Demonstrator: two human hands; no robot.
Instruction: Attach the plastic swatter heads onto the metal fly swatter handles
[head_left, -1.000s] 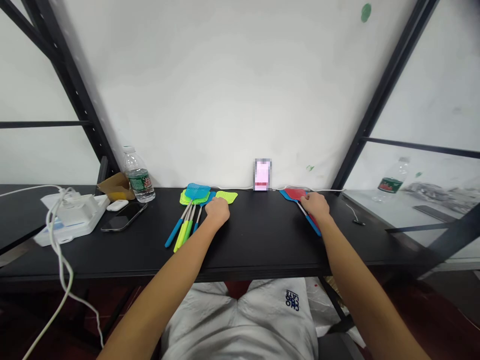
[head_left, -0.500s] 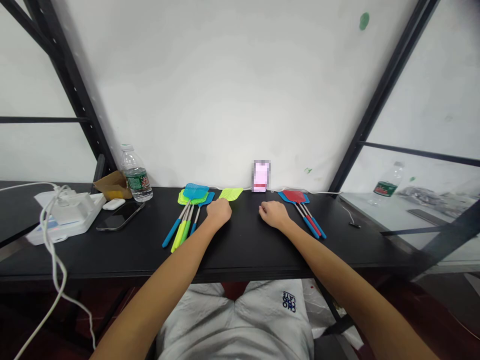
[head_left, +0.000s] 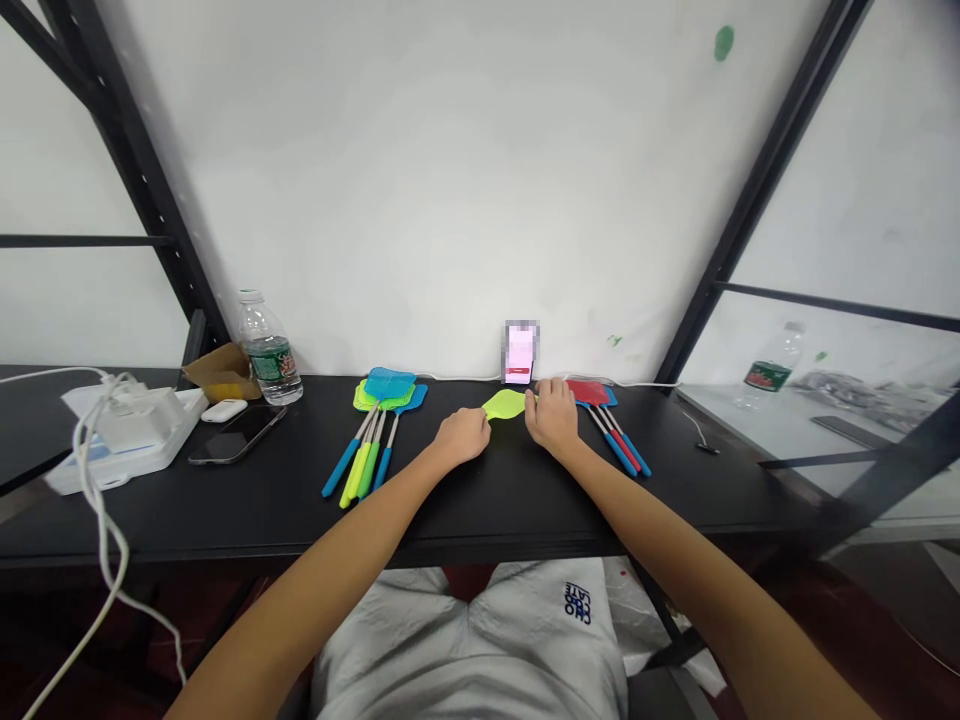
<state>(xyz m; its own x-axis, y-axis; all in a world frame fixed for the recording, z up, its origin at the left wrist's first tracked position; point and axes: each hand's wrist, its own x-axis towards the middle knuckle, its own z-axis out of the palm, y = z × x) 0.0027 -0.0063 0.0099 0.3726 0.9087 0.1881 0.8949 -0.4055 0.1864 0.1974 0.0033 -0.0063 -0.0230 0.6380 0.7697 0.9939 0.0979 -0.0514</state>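
Observation:
A yellow-green fly swatter (head_left: pixel 505 404) is between my hands over the middle of the black table. My left hand (head_left: pixel 463 437) is closed round its lower end, hiding the handle. At the right edge of the swatter's head, my right hand (head_left: pixel 553 415) pinches it with thumb and curled fingers. Left of my hands lies a fanned pile of blue, yellow and green fly swatters (head_left: pixel 390 384), heads toward the wall. A smaller group of red and blue fly swatters (head_left: pixel 589 392) lies just beyond my right hand, its heads partly overlapped.
A phone (head_left: pixel 519 352) leans upright against the wall. At left stand a water bottle (head_left: pixel 271 355) and an open cardboard box (head_left: pixel 223 372), near a dark phone (head_left: pixel 238 434), a white earphone case (head_left: pixel 224 411) and a white charger with cables (head_left: pixel 142 420). A cable plug (head_left: pixel 706 449) lies at right.
My left hand has moved right, carrying the yellow-green fly swatter from beside the left pile to the middle. My right hand has reached forward and taken hold of its head.

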